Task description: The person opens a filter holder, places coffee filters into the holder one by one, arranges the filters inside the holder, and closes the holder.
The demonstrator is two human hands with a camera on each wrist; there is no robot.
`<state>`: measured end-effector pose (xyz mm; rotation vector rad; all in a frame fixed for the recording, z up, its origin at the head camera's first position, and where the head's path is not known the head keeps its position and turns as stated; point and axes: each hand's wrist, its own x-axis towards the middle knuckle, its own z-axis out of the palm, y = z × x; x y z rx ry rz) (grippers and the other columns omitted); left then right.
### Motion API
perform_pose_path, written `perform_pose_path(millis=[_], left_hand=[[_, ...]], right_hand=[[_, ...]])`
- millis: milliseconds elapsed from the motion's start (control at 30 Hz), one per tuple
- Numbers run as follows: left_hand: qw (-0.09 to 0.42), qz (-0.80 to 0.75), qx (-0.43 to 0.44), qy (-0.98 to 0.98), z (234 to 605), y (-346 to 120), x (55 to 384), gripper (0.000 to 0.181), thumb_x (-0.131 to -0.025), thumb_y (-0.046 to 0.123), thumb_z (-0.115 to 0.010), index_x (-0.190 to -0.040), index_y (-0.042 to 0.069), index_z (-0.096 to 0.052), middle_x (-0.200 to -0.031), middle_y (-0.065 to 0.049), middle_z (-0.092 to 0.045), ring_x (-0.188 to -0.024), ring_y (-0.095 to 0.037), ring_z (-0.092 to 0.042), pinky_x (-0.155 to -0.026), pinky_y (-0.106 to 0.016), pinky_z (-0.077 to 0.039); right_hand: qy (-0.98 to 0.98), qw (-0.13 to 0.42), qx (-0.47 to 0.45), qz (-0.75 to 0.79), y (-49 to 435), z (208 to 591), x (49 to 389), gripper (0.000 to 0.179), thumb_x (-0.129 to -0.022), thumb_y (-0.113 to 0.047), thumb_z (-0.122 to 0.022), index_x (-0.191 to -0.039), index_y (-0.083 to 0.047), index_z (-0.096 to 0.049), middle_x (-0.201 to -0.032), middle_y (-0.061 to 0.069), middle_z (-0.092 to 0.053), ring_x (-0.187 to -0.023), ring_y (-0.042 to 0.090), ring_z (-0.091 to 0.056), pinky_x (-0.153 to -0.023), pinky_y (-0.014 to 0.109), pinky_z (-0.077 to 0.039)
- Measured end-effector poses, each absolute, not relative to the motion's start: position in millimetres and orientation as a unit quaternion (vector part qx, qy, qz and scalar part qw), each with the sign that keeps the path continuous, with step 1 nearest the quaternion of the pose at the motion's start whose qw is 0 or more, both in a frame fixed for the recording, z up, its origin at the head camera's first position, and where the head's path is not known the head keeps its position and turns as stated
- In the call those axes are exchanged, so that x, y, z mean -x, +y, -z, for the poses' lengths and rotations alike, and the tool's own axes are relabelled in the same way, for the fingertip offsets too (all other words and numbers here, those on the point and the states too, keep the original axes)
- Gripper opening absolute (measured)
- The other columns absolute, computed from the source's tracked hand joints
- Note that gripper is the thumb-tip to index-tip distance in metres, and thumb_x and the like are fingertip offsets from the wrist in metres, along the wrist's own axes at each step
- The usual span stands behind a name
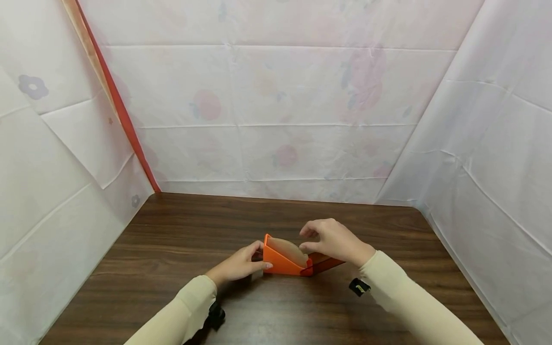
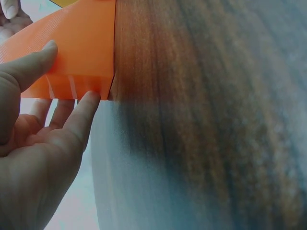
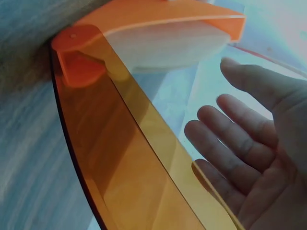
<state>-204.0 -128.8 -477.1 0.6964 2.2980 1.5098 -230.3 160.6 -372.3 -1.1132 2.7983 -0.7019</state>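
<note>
An orange wedge-shaped box (image 1: 280, 262) stands on the table, its see-through amber lid (image 3: 129, 158) swung out to the right from a hinge at the low end. Inside is a pale, flat thing with a rounded edge (image 1: 286, 249), rising above the sloping rim; its kind is unclear. My left hand (image 1: 239, 263) grips the box's taller left end, thumb on the near side and fingers around the end face. Above the lid and right of the pale thing hovers my right hand (image 1: 338, 240), fingers loosely bent and apart from the thumb, holding nothing.
The dark wood-grain table (image 1: 194, 225) is bordered by white flowered sheets (image 1: 276, 153) at the back and both sides. A red strip (image 1: 116, 96) runs down the back left corner. Black straps hang beneath both wrists.
</note>
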Motion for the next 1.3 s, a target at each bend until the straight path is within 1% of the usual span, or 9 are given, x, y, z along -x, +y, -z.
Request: perform_pose_path(millis=[133, 333, 533, 667, 800, 900, 1000, 1133, 1300], left_hand=[[0.154, -0.527, -0.242, 0.800, 477.4, -128.8, 203.7, 0.028, -0.097, 0.021, -0.069, -0.116, 0.009, -0.053, -0.115, -0.003, -0.064, -0.114, -0.021, -0.061, -0.093, -0.034, -0.050], [0.155, -0.529, -0.245, 0.797, 477.2, -129.1, 205.0, 0.028, -0.097, 0.021, -0.069, -0.116, 0.009, -0.053, -0.115, -0.003, -0.064, -0.114, -0.021, -0.061, -0.093, -0.033, -0.049], [0.156, -0.529, -0.249, 0.796, 478.4, -129.6, 206.5, 0.028, -0.098, 0.021, -0.069, -0.116, 0.009, -0.052, -0.116, -0.004, -0.064, -0.116, -0.022, -0.060, -0.095, -0.033, -0.049], [0.156, -0.529, -0.251, 0.796, 478.6, -129.8, 206.7, 0.028, -0.098, 0.021, -0.069, -0.116, 0.009, -0.052, -0.116, -0.004, -0.064, -0.116, -0.022, -0.060, -0.094, -0.033, -0.049], [0.156, -0.528, -0.251, 0.796, 478.7, -130.1, 206.6, 0.028, -0.098, 0.021, -0.069, -0.116, 0.009, -0.052, -0.116, -0.004, -0.064, -0.116, -0.022, -0.060, -0.094, -0.032, -0.049], [0.157, -0.528, -0.251, 0.796, 478.2, -130.0, 206.3, 0.028, -0.098, 0.021, -0.069, -0.116, 0.009, -0.052, -0.116, -0.004, -0.064, -0.115, -0.022, -0.060, -0.093, -0.032, -0.049], [0.157, -0.528, -0.249, 0.796, 478.0, -129.9, 206.0, 0.028, -0.097, 0.021, -0.069, -0.116, 0.009, -0.053, -0.116, -0.004, -0.064, -0.115, -0.022, -0.060, -0.094, -0.032, -0.049], [0.157, -0.529, -0.247, 0.796, 478.0, -130.0, 205.7, 0.028, -0.097, 0.021, -0.069, -0.116, 0.009, -0.053, -0.115, -0.004, -0.064, -0.115, -0.022, -0.060, -0.094, -0.033, -0.049], [0.153, -0.524, -0.247, 0.800, 478.9, -130.0, 205.7, 0.027, -0.097, 0.021, -0.069, -0.115, 0.009, -0.053, -0.114, -0.003, -0.065, -0.114, -0.021, -0.061, -0.094, -0.035, -0.049]], right_hand=[[0.906, 0.035, 0.358, 0.223, 169.8, 366.7, 231.2, 0.031, -0.089, -0.032, -0.078, -0.113, -0.015, -0.070, -0.107, -0.004, -0.070, -0.100, 0.017, -0.067, -0.086, 0.035, -0.054], [0.911, 0.039, 0.347, 0.220, 182.7, 359.8, 231.4, 0.032, -0.089, -0.034, -0.078, -0.114, -0.016, -0.071, -0.110, 0.000, -0.071, -0.102, 0.016, -0.065, -0.089, 0.038, -0.053], [0.912, 0.031, 0.344, 0.220, 192.2, 355.9, 231.6, 0.031, -0.089, -0.035, -0.078, -0.113, -0.016, -0.071, -0.108, -0.006, -0.070, -0.102, 0.015, -0.065, -0.089, 0.039, -0.053], [0.913, 0.034, 0.338, 0.225, 200.3, 354.0, 230.0, 0.033, -0.090, -0.037, -0.077, -0.114, -0.016, -0.071, -0.110, -0.006, -0.069, -0.104, 0.015, -0.065, -0.090, 0.040, -0.053], [0.915, 0.044, 0.325, 0.237, 210.4, 353.1, 228.2, 0.037, -0.090, -0.042, -0.075, -0.116, -0.016, -0.071, -0.112, -0.006, -0.069, -0.106, 0.017, -0.065, -0.091, 0.044, -0.052], [0.916, 0.047, 0.313, 0.245, 217.4, 352.2, 227.1, 0.039, -0.090, -0.044, -0.074, -0.117, -0.017, -0.070, -0.114, -0.003, -0.069, -0.107, 0.018, -0.064, -0.092, 0.047, -0.051], [0.919, 0.045, 0.307, 0.245, 223.2, 350.7, 225.8, 0.040, -0.090, -0.046, -0.073, -0.118, -0.017, -0.070, -0.116, 0.000, -0.070, -0.108, 0.018, -0.064, -0.091, 0.047, -0.051], [0.921, 0.043, 0.300, 0.244, 228.4, 348.3, 223.9, 0.041, -0.090, -0.048, -0.073, -0.118, -0.019, -0.070, -0.116, -0.001, -0.070, -0.108, 0.017, -0.064, -0.092, 0.045, -0.052], [0.920, 0.042, 0.300, 0.247, 233.8, 346.3, 220.5, 0.043, -0.091, -0.050, -0.071, -0.119, -0.018, -0.069, -0.116, -0.001, -0.069, -0.109, 0.018, -0.064, -0.092, 0.047, -0.051]])
